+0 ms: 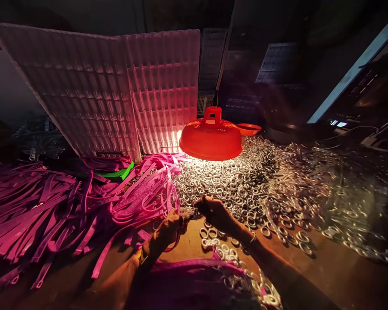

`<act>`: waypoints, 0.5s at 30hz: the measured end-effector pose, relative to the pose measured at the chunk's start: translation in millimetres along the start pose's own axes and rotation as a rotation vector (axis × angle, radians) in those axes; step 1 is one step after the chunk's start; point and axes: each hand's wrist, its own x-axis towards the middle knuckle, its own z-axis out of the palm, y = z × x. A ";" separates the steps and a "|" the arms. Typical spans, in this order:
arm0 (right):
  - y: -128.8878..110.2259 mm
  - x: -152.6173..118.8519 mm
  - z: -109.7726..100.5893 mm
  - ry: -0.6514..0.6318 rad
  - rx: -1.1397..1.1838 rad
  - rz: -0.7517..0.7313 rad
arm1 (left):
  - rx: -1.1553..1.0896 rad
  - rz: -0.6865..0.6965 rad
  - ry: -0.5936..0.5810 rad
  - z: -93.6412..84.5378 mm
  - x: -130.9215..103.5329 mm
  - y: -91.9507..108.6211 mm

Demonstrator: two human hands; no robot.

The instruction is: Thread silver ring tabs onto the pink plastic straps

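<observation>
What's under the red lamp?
Under the lamp is a brightly lit heap of pale rings. The lamp's own inside is hidden from this angle, and whatever lies directly behind it is covered.

Two hands (217,212), one red lamp (211,140), metal rings (226,183) too many to count.
Takes in dozens of pink straps (22,219), one green tray (124,173), one orange dish (250,132), two wristbands (253,237) and two sections of ribbed sheeting (164,90).

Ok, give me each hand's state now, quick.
Left hand: closed, apparently on a pink strap.
Right hand: fingers curled; too dark to tell whether it grips anything.
</observation>
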 end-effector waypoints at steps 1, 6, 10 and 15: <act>-2.3 -1.1 -1.2 -0.043 -0.017 -0.016 | 0.051 0.043 0.009 -0.1 0.0 1.5; -6.6 -5.3 -2.8 -0.125 0.011 -0.070 | 0.221 0.163 0.103 6.9 -1.3 5.0; 1.7 -5.8 -7.3 -0.137 0.066 0.051 | 0.346 0.209 0.163 17.8 -7.9 5.8; 19.8 -5.7 -14.0 -0.082 0.170 0.260 | 0.254 0.170 0.170 20.7 -6.5 10.6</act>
